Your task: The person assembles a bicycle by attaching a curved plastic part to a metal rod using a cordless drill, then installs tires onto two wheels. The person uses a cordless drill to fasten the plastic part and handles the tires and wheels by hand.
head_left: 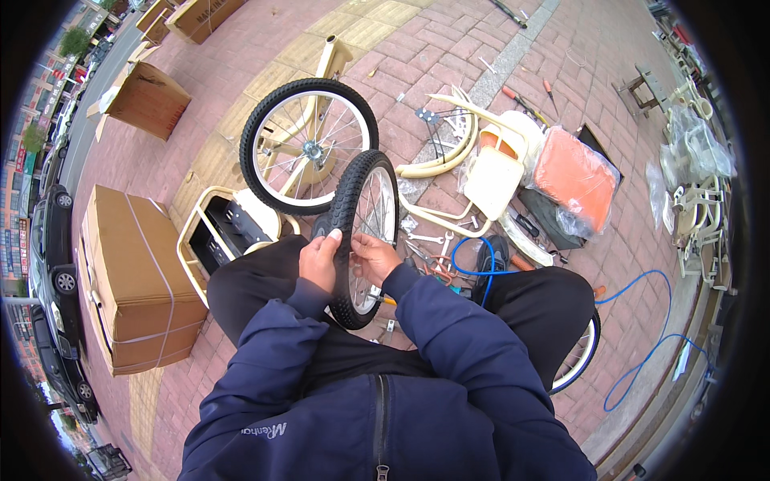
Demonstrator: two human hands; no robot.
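Upright between my knees stands a small bicycle wheel [346, 200] with a knobby black tyre and a silver rim. My left hand [320, 261] is closed on the tyre from the left side, its thumb pressed to the tread. On the right side, my right hand [374, 259] grips at the rim and spokes with bent fingers; its fingertips are partly hidden. Just beyond, a second wheel [311, 150] with a black tyre lies against a cream bicycle frame [327, 60]. Below my right hand a yellow-orange tool tip [388, 301] shows.
Wrenches [425, 238] and other tools lie near my right foot, beside a blue hose [666, 313]. Cream mudguards [457, 160], a cream rack [491, 178] and an orange wrapped package [573, 180] are ahead right. A cardboard box [148, 276] stands left, next to a cream basket [192, 240].
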